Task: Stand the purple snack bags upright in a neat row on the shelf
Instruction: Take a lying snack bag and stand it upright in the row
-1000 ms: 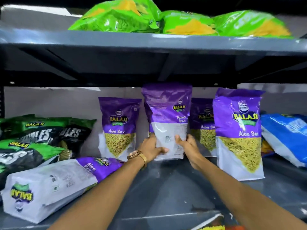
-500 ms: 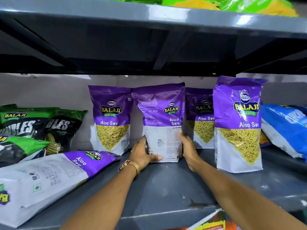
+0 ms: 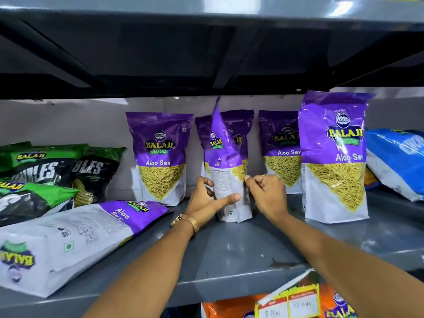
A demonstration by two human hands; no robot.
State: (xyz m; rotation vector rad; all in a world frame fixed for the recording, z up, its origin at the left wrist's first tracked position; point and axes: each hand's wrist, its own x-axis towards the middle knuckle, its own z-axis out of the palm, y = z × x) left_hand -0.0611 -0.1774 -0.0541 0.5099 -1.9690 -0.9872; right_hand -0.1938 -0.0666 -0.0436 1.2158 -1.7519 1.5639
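Two hands: my left hand (image 3: 207, 200) and right hand (image 3: 267, 195) clasp the middle purple bag (image 3: 226, 180) low down.
Bag: upright, turned edge-on, on the shelf (image 3: 229, 251).
Fallen bag (image 3: 75, 235): lies lengthwise, near left, closer to my left hand.

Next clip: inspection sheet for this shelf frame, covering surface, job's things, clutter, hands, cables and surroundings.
Surface: grey metal shelf, scuffed near the front edge.
Job's things: held purple bag turned edge-on, base on the shelf; another purple bag stands behind it. Left upright bag, back right bag and front right bag stand. Fallen purple bag lies flat at the left.
Clutter: green-black bags piled left; blue bag lying right.
Hands: left hand and right hand grip the held bag's lower sides.
Cables: nothing seen.
Surroundings: upper shelf overhead; orange packets and price tag below.
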